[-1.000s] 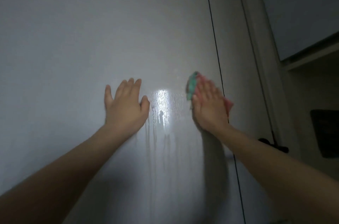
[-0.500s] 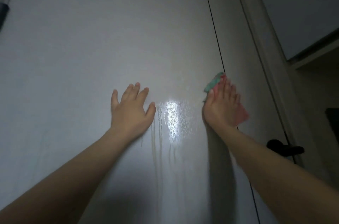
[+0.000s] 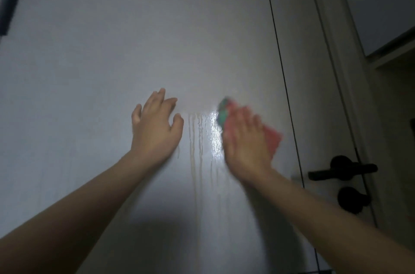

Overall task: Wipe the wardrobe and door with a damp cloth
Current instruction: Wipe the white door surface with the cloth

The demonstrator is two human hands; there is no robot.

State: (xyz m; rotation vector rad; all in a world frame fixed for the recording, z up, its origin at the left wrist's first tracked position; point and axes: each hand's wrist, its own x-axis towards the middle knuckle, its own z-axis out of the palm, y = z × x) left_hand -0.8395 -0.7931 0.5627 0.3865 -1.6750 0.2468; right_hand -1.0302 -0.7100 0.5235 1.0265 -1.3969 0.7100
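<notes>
A pale grey door (image 3: 134, 49) fills most of the view, with a shiny wet patch and thin drip streaks running down at its middle. My right hand (image 3: 244, 141) presses a pink and green cloth (image 3: 272, 139) flat against the door, just right of the wet patch; the hand is blurred with motion. My left hand (image 3: 155, 128) rests on the door with its fingers spread, left of the drips.
A black lever handle (image 3: 341, 170) and a black round lock below it (image 3: 352, 199) sit at the door's right edge. The door frame (image 3: 332, 49) rises to the right. A dark hinge-like fitting (image 3: 9, 9) shows at the upper left.
My right hand with the cloth has swept left from the door's right edge back to the wet patch. My left hand stays in place. The view has tilted, so the handle shows more.
</notes>
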